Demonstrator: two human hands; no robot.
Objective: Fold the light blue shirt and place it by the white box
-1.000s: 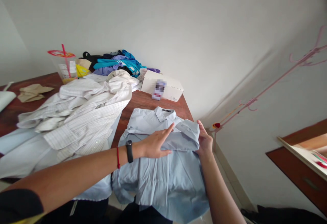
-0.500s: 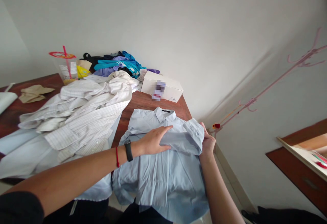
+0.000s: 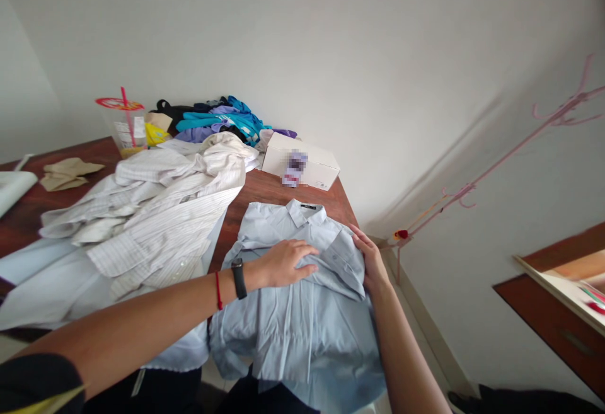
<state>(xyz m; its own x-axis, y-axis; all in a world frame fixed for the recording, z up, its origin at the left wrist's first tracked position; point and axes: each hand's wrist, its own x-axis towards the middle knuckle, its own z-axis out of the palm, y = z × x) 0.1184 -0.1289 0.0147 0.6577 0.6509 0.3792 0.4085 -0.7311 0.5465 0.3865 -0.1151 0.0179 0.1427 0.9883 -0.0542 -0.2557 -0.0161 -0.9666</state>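
Note:
A light blue button-up shirt (image 3: 283, 319) lies at the table's front right, collar away from me, its lower part hanging over the edge. My left hand (image 3: 289, 264) rests on the shirt's chest, palm down with fingers stretched and a little apart. At the right side of the shirt is my right hand (image 3: 372, 264). Its fingers lie extended along the folded sleeve (image 3: 341, 255), touching it without wrapping round it. The sleeve is turned inward across the chest, with its cuff end near the right shoulder.
A heap of striped white shirts (image 3: 165, 200) covers the table (image 3: 259, 186) to the left. Behind are a white box (image 3: 307, 155), coloured clothes (image 3: 227, 121) and a plastic cup with a straw (image 3: 125, 127). A pink coat stand (image 3: 515, 149) leans into view at the right.
The sleeve under my right hand has come down flat onto the shirt, and that hand has shifted slightly left and loosened. My left hand stays on the chest, fingers a little closer together.

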